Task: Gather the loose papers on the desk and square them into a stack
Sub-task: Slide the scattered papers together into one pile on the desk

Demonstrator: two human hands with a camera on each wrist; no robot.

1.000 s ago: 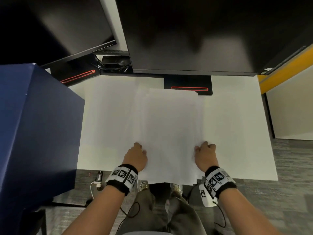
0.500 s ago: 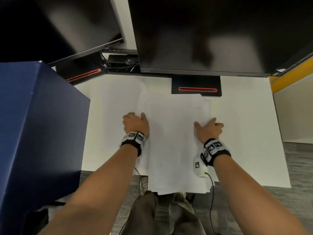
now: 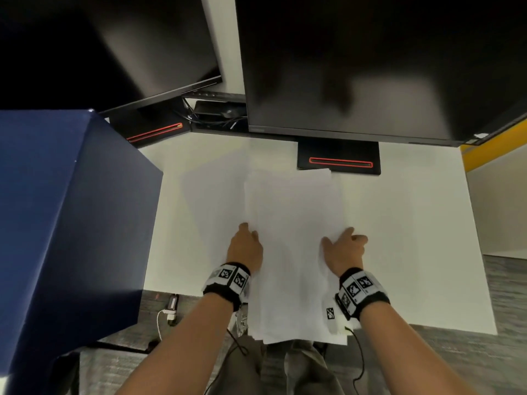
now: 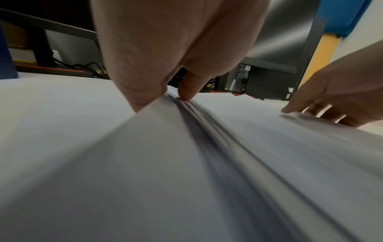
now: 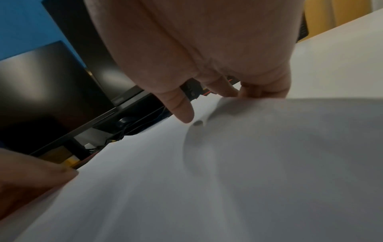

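A pile of white papers (image 3: 291,238) lies in the middle of the white desk (image 3: 413,238), its near end hanging over the desk's front edge. My left hand (image 3: 246,243) holds the pile's left edge, thumb on top. In the left wrist view the sheet edges (image 4: 207,124) show staggered below my left hand (image 4: 165,95). My right hand (image 3: 345,246) grips the right edge. In the right wrist view the thumb of my right hand (image 5: 217,106) lies on the top sheet (image 5: 207,180) and the fingers curl at the lifted edge.
A tall blue box (image 3: 65,209) stands at the desk's left side. Two dark monitors (image 3: 356,67) hang over the back, and a black stand base (image 3: 339,158) touches the pile's far end. Cables (image 3: 165,315) hang below the desk's front edge.
Both hands slid from the pile's near end forward along its sides, then came partway back toward me. The pile looks narrower, with its side edges drawn closer together.
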